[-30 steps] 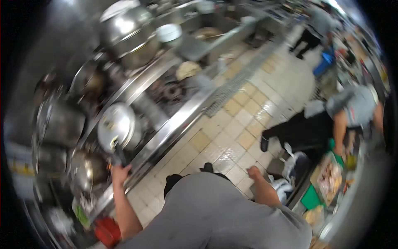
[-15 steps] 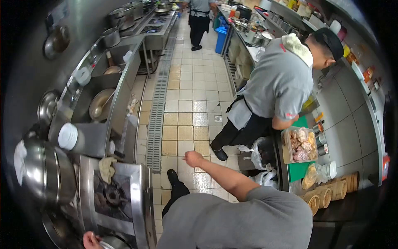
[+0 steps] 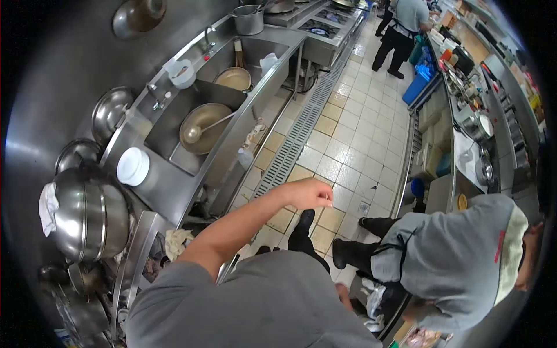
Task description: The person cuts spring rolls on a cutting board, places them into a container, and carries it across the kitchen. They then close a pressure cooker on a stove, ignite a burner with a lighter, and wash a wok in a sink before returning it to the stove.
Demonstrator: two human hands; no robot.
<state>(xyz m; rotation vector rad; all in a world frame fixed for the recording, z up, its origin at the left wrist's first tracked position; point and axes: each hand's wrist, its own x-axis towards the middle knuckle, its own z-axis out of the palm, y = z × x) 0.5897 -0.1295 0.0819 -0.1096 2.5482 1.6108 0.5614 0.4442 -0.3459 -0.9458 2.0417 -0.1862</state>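
Observation:
My left hand is stretched forward over the tiled floor, fingers curled in a loose fist with nothing in it. It hangs to the right of the steel counter edge, touching nothing. Only a sliver of my right hand shows low beside my grey shirt, close to a co-worker's legs; its fingers are hidden. My black shoe stands on the tiles just below the left hand.
On the left, a steel counter holds a sink with a wok and ladle, a white tub, a big steel pot and a burner. A floor drain grate runs along it. A co-worker bends at the right counter; another person stands far down the aisle.
My left hand has let go of the pot lid at the stove and swung forward over the floor. My right arm dropped back. The view swung round, so the co-worker now shows lower right.

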